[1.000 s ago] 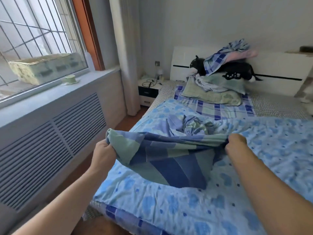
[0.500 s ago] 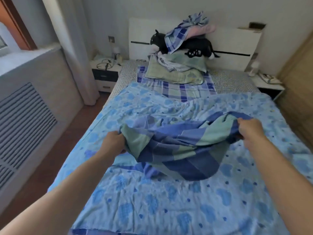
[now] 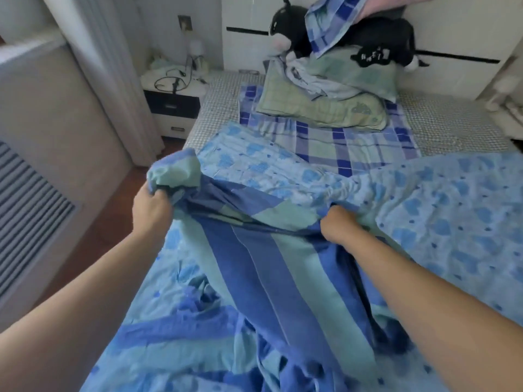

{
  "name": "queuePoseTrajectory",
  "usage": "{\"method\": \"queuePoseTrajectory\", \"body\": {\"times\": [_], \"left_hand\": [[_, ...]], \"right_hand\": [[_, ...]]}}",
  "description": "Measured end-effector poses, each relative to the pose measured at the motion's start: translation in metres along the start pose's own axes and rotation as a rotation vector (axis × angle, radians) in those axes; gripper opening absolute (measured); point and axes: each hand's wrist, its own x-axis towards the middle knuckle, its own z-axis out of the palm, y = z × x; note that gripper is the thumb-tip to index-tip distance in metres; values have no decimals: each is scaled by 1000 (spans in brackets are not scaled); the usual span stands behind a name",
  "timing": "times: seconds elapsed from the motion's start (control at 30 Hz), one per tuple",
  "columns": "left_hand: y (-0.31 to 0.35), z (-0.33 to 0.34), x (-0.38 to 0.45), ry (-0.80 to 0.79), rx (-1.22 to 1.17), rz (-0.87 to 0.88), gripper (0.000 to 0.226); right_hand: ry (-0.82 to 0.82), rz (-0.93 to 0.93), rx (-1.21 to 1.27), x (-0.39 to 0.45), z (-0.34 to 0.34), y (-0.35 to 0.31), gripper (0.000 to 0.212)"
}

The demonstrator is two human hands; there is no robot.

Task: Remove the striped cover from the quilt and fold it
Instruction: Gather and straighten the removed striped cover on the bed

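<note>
Soft, light blue-and-green striped cotton cover (image 3: 254, 267) — limp, best gripped at its edge — bunched in left hand (image 3: 152, 207) and right hand (image 3: 336, 224), both fists closed on it.

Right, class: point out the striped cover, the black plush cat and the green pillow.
striped cover (image 3: 263, 267): head view, dark blue stripe mid-cloth.
black plush cat (image 3: 288, 26): head view, its head.
green pillow (image 3: 319, 108): head view, its front face.

The right hand (image 3: 336, 226) fingers seem buried under the striped cover (image 3: 271, 267).
</note>
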Motion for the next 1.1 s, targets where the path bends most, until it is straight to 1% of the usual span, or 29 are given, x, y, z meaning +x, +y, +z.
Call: {"method": "queuePoseTrajectory", "body": {"times": [0.07,0.1,0.13,0.17,0.2,0.23,0.27,0.33,0.37,0.43,0.47,0.5,0.57,0.63,0.73,0.77,0.8,0.87,0.9,0.93,0.97,1.0,1.03,1.07,1.1], "left_hand": [[-40,52,44,-156,246,143,20],[-64,78,66,-241,355,202,18],[-95,102,89,-329,473,261,21],[-126,126,110,-426,602,314,30],[-155,148,130,-505,766,339,41],[-180,166,148,-542,921,350,49],[-202,183,162,-556,997,312,52],[-242,211,182,-563,1058,217,59],[-261,222,188,-580,1109,221,67],[-297,238,191,-597,1201,301,90],[-312,241,193,-566,1205,356,100],[-324,243,194,-521,1193,398,105],[-341,249,196,-424,1131,506,98],[-346,252,197,-353,1084,569,93],[-341,251,199,-349,1087,543,92],[-340,250,198,-357,1095,531,91],[-339,250,197,-363,1095,523,90],[-336,250,198,-372,1084,517,89],[-335,250,198,-373,1080,517,88],[-335,250,198,-367,1082,521,87],[-336,250,198,-361,1088,524,86],[-336,250,197,-355,1091,527,84],[-336,250,197,-351,1089,527,83],[-336,250,197,-347,1083,522,83],[-335,249,198,-339,1078,518,82]], "right_hand": [[-206,31,-274,46,40,-12,17],[-261,64,-383,66,56,-16,11],[-248,99,-406,88,72,-19,10],[-182,110,-420,113,83,-22,9],[-65,107,-394,137,91,-28,10],[44,70,-388,162,99,-34,11],[109,10,-392,187,107,-41,8],[158,-70,-395,237,121,-59,13],[167,-91,-379,264,128,-68,16],[174,-117,-369,323,142,-84,25],[170,-113,-370,354,150,-92,32],[158,-103,-371,383,156,-100,40],[173,-49,-335,440,164,-108,59],[197,34,-211,483,166,-111,82],[168,101,-63,519,171,-119,105],[135,130,-40,525,175,-119,104],[92,158,-36,529,174,-120,94],[68,168,-150,534,165,-131,48],[129,154,-209,534,158,-143,32],[288,92,-213,535,152,-155,28],[535,-27,-144,537,149,-169,32],[775,-188,-20,534,148,-187,38],[857,-353,99,527,149,-204,45],[723,-470,145,518,151,-217,53],[465,-495,136,512,158,-223,61]]}}
